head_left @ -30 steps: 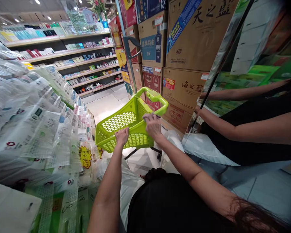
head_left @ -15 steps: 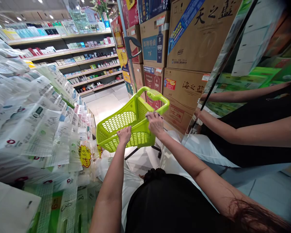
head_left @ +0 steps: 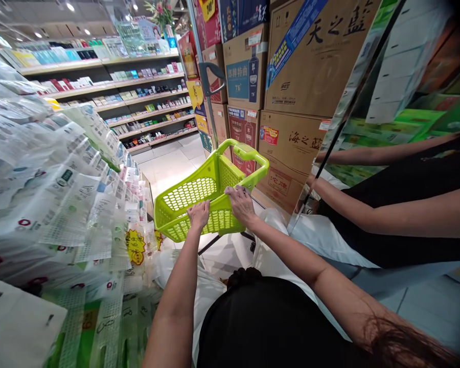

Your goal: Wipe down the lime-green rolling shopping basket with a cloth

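Observation:
A lime-green perforated shopping basket (head_left: pixel 191 191) with a thick handle (head_left: pixel 249 153) is tilted up in front of me, above the floor. My left hand (head_left: pixel 198 213) is closed over the basket's near rim. My right hand (head_left: pixel 240 203) lies on the right rim just below the handle, fingers pressed down on a small greyish cloth (head_left: pixel 246 190) that barely shows under them. The basket looks empty inside.
Stacked plastic-wrapped packs (head_left: pixel 53 194) crowd my left side. Tall piles of cardboard cartons (head_left: pixel 291 138) stand ahead on the right, with a trolley handle (head_left: pixel 210 76) beside them. A mirrored panel (head_left: pixel 387 102) on the right reflects my arms. Shelves (head_left: pixel 138 102) line the far aisle.
My right hand with the cloth has slid down the right rim toward the near corner. My left hand keeps its hold on the near rim, and the basket has shifted slightly.

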`<move>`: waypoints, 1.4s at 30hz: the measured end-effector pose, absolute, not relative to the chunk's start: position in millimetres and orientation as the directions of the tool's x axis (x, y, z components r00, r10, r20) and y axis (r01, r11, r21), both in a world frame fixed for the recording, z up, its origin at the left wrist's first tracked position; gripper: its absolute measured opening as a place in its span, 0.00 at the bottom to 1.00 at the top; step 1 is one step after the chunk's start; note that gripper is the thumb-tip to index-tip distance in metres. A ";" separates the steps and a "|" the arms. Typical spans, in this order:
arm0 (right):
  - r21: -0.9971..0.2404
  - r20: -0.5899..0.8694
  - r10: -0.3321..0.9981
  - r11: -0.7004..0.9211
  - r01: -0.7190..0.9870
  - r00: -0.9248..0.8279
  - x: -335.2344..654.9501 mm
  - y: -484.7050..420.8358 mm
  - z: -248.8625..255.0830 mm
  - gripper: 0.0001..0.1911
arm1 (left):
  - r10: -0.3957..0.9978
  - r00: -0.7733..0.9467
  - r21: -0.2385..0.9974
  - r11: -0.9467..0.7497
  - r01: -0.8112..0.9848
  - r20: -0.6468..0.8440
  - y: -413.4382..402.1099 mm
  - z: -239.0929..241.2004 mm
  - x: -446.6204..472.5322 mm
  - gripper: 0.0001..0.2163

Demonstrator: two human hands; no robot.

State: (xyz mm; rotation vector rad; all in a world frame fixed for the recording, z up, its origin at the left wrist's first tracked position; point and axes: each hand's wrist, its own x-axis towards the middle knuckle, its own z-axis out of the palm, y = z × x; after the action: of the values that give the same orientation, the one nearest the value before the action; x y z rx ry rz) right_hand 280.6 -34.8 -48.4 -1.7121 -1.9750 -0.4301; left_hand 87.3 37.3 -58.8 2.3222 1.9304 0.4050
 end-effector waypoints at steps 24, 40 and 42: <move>-0.346 0.639 0.710 -0.080 0.935 0.297 319.4 -11.2 -57.6 0.24 | 0.967 0.143 0.270 -0.198 0.942 0.211 38.0 -69.4 108.2 0.25; -0.335 0.631 0.763 0.104 0.937 0.141 276.3 -21.8 -115.2 0.31 | 0.968 0.142 0.241 -0.191 0.952 0.206 36.6 -66.3 103.6 0.23; -0.338 0.608 0.781 0.088 0.937 0.146 278.2 -24.4 -110.2 0.30 | 0.969 0.136 0.241 -0.185 0.953 0.206 35.8 -66.2 103.9 0.23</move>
State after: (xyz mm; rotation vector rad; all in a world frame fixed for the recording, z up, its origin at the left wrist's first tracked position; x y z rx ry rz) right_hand 278.2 -24.4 -110.2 -1.7185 -1.6623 -0.2812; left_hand 103.9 35.8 -66.2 2.3281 1.9711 0.4900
